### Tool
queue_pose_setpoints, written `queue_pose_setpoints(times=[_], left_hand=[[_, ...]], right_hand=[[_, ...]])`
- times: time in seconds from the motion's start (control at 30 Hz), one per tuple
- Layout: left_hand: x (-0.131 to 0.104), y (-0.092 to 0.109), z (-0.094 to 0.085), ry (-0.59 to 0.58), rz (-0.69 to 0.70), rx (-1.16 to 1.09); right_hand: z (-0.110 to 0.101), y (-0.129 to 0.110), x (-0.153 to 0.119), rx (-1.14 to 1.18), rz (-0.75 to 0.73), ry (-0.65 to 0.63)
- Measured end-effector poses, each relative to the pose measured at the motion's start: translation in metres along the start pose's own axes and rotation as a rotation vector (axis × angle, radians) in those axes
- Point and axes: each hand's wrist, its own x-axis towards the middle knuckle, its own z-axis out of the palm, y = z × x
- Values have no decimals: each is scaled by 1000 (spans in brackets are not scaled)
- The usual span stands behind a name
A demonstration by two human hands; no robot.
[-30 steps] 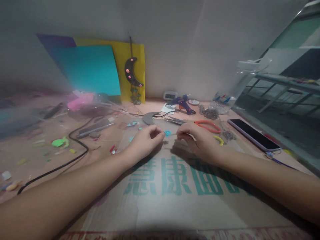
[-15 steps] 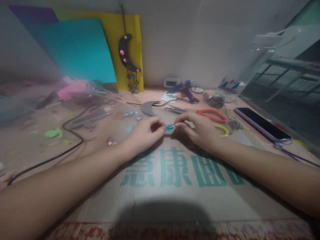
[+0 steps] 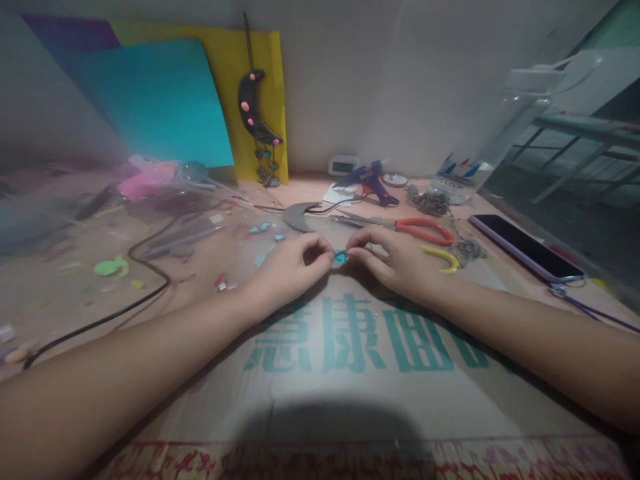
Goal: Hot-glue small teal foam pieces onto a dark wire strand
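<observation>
Both hands meet over the middle of the worktop, fingertips a short gap apart. Between them runs a short, thin dark cord (image 3: 341, 252). My left hand (image 3: 303, 263) pinches one end of it with thumb and forefinger, and my right hand (image 3: 387, 257) pinches the other. Right at the cord is a small teal piece (image 3: 339, 259); whether it is attached cannot be made out. Beyond my left hand lie a grey crescent (image 3: 299, 217) and several small light-blue pieces (image 3: 265, 227). Orange-handled scissors (image 3: 425, 231) rest behind my right hand.
A purple glue gun (image 3: 371, 183) stands near the wall. A phone (image 3: 525, 248) and a yellow-handled tool (image 3: 444, 258) lie to the right. A black cable (image 3: 145, 293) and scattered scraps spread across the left. A decorated dark crescent (image 3: 253, 110) hangs before yellow card.
The dark cord between my fingertips now shows as a small curve over the teal piece. My right fingertips have shifted slightly left; my left hand has barely moved.
</observation>
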Motion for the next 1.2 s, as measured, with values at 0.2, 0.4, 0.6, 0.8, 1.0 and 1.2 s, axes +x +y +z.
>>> queue_pose_setpoints(times=[0.2,0.4,0.6,0.8,1.0,1.2], left_hand=[[-1,2,-2,-4,41,5],[-1,4,-2,23,59,22],[-2,4,-2,38,57,60],[-2,5,-2,38,60,71],[-2,4,0,22,65,33],[-2,7,-1,-7,25,-33]], right_hand=[[0,0,0,50,60,-24],[-3,-5,4,191,181,-96],[-1,-4,5,219,241,-113],[1,-4,5,175,205,-110],[0,-6,6,162,226,-123],[-1,-8,6,140,207,-116]])
